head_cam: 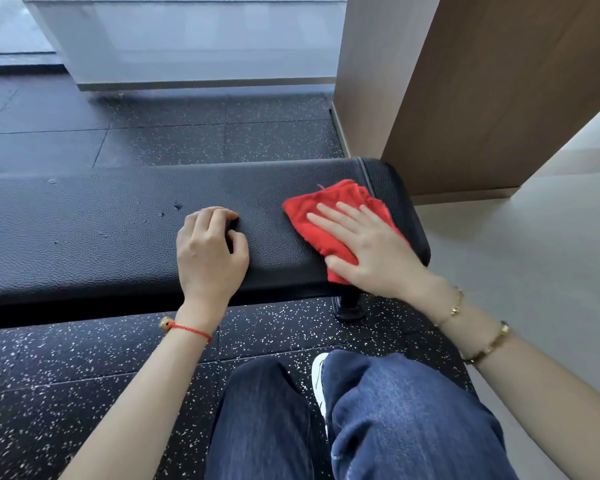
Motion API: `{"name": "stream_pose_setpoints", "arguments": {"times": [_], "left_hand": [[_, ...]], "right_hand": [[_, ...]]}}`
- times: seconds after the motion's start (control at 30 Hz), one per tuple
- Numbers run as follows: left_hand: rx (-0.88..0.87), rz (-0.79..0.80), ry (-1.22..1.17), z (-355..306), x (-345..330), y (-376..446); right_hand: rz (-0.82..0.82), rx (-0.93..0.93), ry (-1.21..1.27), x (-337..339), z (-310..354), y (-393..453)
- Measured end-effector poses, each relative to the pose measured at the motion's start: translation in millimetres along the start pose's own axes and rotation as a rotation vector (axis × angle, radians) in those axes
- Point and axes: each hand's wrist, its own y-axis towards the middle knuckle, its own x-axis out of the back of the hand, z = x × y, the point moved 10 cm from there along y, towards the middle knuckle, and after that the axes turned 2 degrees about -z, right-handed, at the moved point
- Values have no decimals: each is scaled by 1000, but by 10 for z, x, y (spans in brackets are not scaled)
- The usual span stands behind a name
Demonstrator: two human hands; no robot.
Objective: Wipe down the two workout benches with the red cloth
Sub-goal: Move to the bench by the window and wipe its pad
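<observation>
A black padded workout bench [118, 223] runs across the view from the left edge to the right of centre. The red cloth [329, 216] lies folded on the bench's right end. My right hand [371, 247] presses flat on the cloth with straight, spread fingers. My left hand [210, 251] rests on the bench pad to the left of the cloth, its fingers curled under and holding nothing. Only one bench is in view. Small scuffs mark the pad's left half.
A black bench leg [350, 306] stands on the speckled rubber floor [84, 368] below the cloth. A brown wooden column [482, 91] rises just behind the bench's right end. Pale floor [534, 254] lies to the right. My knees in blue jeans [378, 410] are close to the bench.
</observation>
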Motion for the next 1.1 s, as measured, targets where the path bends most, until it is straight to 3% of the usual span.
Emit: {"name": "stream_pose_setpoints", "arguments": {"times": [0.2, 0.37, 0.57, 0.8, 0.9, 1.1], "left_hand": [[4, -22, 19, -14, 6, -9], [14, -11, 16, -11, 5, -9], [16, 3, -2, 5, 6, 1], [26, 0, 25, 12, -5, -3], [31, 12, 41, -7, -9, 3], [33, -1, 12, -5, 13, 7]], "right_hand": [[20, -425, -32, 72, -1053, 313], [27, -246, -51, -58, -354, 721], [29, 81, -11, -130, 327, 219], [17, -187, -66, -4, -478, 530], [26, -260, -75, -58, -396, 859], [9, 42, -5, -141, 496, 621]]}}
